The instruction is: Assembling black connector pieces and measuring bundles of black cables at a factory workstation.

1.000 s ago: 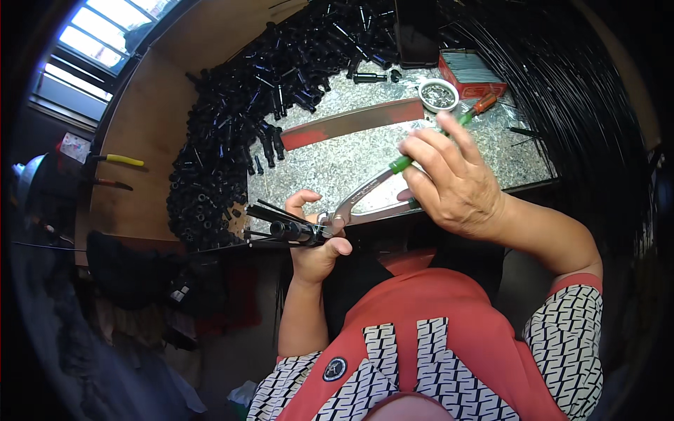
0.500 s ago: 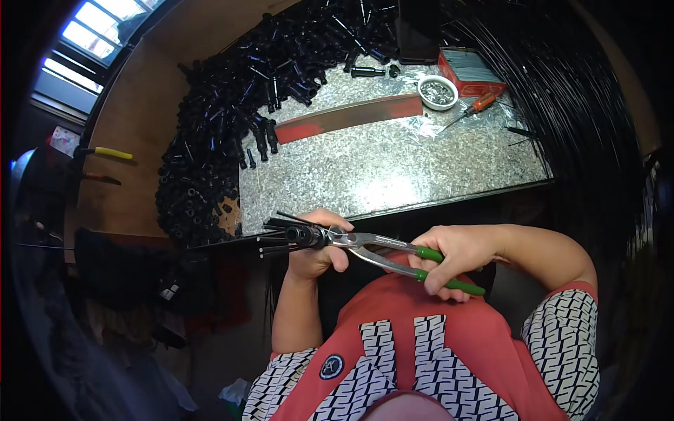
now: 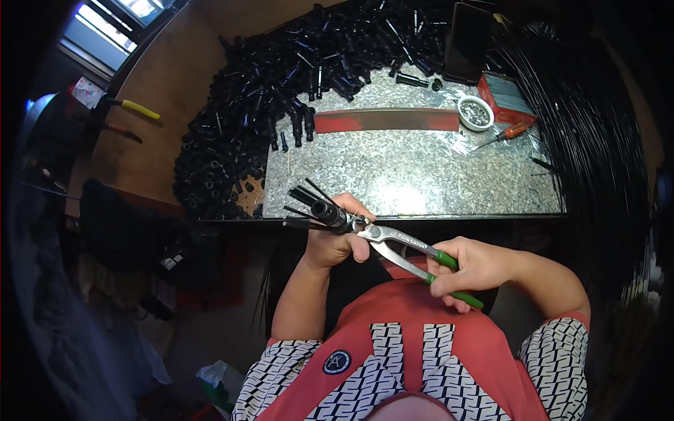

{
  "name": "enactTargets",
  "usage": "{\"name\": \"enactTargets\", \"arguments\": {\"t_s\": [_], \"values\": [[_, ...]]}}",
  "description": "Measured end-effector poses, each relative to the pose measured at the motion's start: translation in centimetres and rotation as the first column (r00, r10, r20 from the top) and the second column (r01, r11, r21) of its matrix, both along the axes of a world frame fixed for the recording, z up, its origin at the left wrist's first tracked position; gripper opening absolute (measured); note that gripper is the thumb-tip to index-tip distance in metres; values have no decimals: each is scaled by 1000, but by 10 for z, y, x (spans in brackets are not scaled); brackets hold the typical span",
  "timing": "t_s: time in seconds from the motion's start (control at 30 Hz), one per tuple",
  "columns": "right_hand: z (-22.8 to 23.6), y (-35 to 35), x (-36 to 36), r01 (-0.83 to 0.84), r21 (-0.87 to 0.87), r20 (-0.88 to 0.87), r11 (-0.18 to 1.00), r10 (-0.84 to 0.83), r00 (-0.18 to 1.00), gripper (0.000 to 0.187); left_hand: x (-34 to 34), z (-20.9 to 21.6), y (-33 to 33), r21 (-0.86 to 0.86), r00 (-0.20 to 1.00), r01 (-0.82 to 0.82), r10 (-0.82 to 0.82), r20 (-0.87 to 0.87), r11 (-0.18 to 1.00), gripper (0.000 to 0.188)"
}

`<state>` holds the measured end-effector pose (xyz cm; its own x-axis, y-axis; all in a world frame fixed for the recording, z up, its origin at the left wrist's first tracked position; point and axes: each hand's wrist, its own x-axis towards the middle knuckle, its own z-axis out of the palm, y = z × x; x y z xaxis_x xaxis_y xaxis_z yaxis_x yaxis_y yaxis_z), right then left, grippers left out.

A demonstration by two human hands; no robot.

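Observation:
My left hand (image 3: 328, 247) is wrapped round a black tubular fitting (image 3: 325, 212) and a bundle of thin black rods (image 3: 303, 194), whose free ends fan out to the left. In my right hand (image 3: 472, 265) are the green-handled pincers (image 3: 397, 245), with its handles spread apart between fingers and palm. The jaws meet the bundle beside my left thumb; what exactly lies between them is too small to make out. Both hands are in front of my body, just below the bench's front edge.
A heap of black tubular fittings (image 3: 246, 105) covers the bench's left and back. On the speckled top (image 3: 351, 175) lie a red-brown strip (image 3: 386, 120), a white bowl of small metal pieces (image 3: 475, 114), a screwdriver (image 3: 514, 131) and a red box (image 3: 507, 98). Long black rods (image 3: 590, 126) line the right.
The whole view has shifted, so the bench appears further right. My hands and the pincers have moved slightly right in the picture, and the bundle's rods now point more upward.

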<state>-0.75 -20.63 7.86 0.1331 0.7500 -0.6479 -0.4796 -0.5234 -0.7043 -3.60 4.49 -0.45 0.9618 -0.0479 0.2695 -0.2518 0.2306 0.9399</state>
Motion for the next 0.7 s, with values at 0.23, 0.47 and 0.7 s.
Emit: {"name": "enactTargets", "arguments": {"t_s": [0.23,0.47,0.7], "values": [[-30,-2,-8,-60,148,924,987,-160,-348,42,3,1,0,-10,994,-81,80,-69,997,60],[-47,-14,6,139,215,-47,967,-132,990,29,4,11,0,-1,997,64,-64,-49,998,70],[-31,-2,8,-84,40,819,996,15,573,40,2,1,-1,-37,993,-60,55,-108,998,53]]}}
